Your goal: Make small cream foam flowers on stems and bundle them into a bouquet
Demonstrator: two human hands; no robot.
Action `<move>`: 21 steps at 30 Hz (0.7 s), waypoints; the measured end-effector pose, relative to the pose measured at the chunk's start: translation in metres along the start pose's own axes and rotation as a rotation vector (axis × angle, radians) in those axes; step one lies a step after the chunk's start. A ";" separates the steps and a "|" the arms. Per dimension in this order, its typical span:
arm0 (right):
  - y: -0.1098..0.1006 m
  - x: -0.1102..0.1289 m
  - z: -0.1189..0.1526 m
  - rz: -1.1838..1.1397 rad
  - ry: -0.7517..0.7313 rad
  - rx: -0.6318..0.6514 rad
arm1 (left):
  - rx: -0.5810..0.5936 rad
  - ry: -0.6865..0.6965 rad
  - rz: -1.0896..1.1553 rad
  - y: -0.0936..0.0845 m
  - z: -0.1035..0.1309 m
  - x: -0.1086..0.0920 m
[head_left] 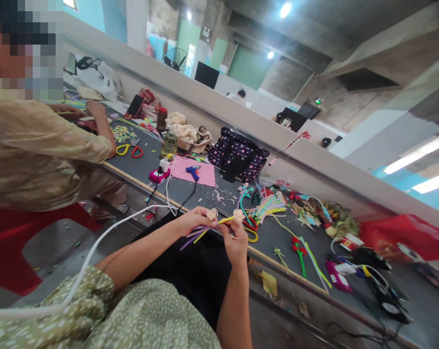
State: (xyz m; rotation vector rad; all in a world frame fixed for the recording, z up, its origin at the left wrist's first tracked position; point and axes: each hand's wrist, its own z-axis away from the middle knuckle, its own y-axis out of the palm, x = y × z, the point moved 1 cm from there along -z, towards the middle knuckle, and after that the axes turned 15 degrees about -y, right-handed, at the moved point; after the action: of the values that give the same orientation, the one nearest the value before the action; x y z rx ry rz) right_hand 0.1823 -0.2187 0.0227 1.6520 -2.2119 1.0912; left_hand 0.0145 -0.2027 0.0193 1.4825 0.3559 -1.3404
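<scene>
My left hand [195,221] is closed on a bundle of purple and yellow fuzzy stems [197,234], whose ends stick out below it. A pale cream flower-like piece [211,214] shows at its fingertips. On the right, my right hand [236,235] pinches the yellow part of a stem, with a second cream piece [238,215] just above its fingers. Both hands are close together over my lap, in front of the table edge. Red and yellow-handled scissors [251,231] lie on the table right beside my right hand.
On the dark table [219,196] are a blue glue gun [193,172] on pink paper [208,175], a dark patterned bag [237,154], loose pastel stems [270,208] and a magenta power strip [337,275]. A white cable [112,227] crosses at left. A person [41,145] sits at far left.
</scene>
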 end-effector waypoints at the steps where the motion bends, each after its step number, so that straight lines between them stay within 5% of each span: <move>1: -0.002 0.000 0.000 0.012 -0.028 0.015 | 0.036 -0.028 0.021 -0.001 0.000 0.002; 9: -0.006 0.004 -0.001 -0.090 0.064 0.058 | 0.139 -0.263 0.156 -0.005 -0.006 0.011; 14: -0.002 -0.003 0.000 -0.118 0.159 -0.013 | 0.090 -0.165 0.096 -0.008 -0.004 0.009; 18: 0.003 -0.009 0.002 -0.182 0.242 -0.112 | -0.255 0.154 -0.120 -0.011 0.008 -0.002; 21: 0.006 -0.006 0.002 -0.136 0.253 -0.158 | -0.606 0.490 -0.565 -0.004 0.024 -0.013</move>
State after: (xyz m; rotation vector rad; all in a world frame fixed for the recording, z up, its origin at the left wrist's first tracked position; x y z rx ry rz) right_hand 0.1802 -0.2145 0.0150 1.4845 -1.9429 1.0008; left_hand -0.0065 -0.2156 0.0330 1.2000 1.4480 -1.1092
